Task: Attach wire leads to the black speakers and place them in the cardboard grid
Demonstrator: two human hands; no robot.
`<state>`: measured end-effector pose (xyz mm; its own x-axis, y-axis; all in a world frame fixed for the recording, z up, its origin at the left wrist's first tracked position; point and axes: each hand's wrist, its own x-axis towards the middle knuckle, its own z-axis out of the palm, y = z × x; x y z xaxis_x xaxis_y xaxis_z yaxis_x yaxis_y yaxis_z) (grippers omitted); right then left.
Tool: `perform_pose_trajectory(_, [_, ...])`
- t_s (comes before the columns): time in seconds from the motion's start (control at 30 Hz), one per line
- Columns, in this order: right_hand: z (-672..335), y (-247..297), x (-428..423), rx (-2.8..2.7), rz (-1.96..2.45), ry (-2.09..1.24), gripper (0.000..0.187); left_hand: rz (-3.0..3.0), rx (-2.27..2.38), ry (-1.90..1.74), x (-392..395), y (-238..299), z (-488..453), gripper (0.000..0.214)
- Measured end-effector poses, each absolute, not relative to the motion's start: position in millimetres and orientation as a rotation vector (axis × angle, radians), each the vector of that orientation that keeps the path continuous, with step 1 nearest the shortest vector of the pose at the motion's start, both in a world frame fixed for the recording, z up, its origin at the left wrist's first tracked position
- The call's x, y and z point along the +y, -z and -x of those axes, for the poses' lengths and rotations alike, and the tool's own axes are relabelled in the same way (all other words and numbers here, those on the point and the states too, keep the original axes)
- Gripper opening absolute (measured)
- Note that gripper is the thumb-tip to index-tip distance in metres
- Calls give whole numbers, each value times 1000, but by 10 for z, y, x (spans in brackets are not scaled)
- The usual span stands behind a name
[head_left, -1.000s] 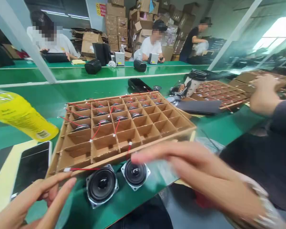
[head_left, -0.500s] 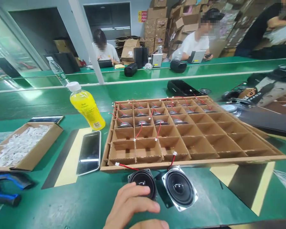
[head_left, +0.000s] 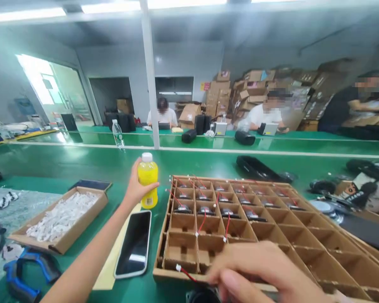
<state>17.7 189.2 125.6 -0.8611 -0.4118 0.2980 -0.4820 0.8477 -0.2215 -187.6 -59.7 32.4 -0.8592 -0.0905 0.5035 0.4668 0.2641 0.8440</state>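
Head view, only one. Left hand is stretched far forward, fingers wrapped around the yellow bottle, which stands upright on the green worktop just left of the cardboard tray. Arm runs long and nearly straight from the bottom left corner, passing over the yellow strip beside the phone. Right hand is low at the bottom edge, knuckles up, fingers curled down over a black speaker that sits on the worktop just in front of the tray's near wall. Grip looks closed on it, but the speaker is mostly hidden, so contact is a judgement. A red wire with a white plug runs from the speaker up onto the tray's rim.

Progress, judged: the far rows of the tray hold speakers with red leads, roughly three rows on the left part. The near rows and most of the right side are bare compartments, so well under half filled, and plenty is left.

Also there: a carton of white parts to the left, a blue tool at the bottom left, and other people seated across the belt.
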Motion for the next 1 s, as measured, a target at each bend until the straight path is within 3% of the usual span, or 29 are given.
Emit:
perform_pose_trajectory(0.1, [309,-1958,1422,-2704,-546,-156,55,533,-2130,1754,-490,-496,1951,22])
perform_pose_trajectory(0.27, [908,-2627,1119,-2581,-383,-86,54,940,-2090,2061,-286,-1040,1544,49])
perform_pose_trajectory(0.33, [1012,-2635,1141,-2586,-324,-73,49,932,-2037,2208,-213,-1211,1336,60])
perform_pose_trajectory(0.5, [1151,-2482,1182,-2636,-273,-81,41,735,-1989,2331,-120,-1329,1107,47])
perform_pose_trajectory(0.73, [1138,-2432,1322,-2723,-246,-331,34,737,-1957,2528,-34,-1263,1066,48])
perform_pose_trajectory(0.9, [1016,-2398,1505,-2806,-315,-635,43,755,-1867,2789,75,-1270,973,50])
perform_pose_trajectory(1.0, [951,-2346,1610,-2749,-492,-820,50,734,-1766,3008,95,-1266,917,64])
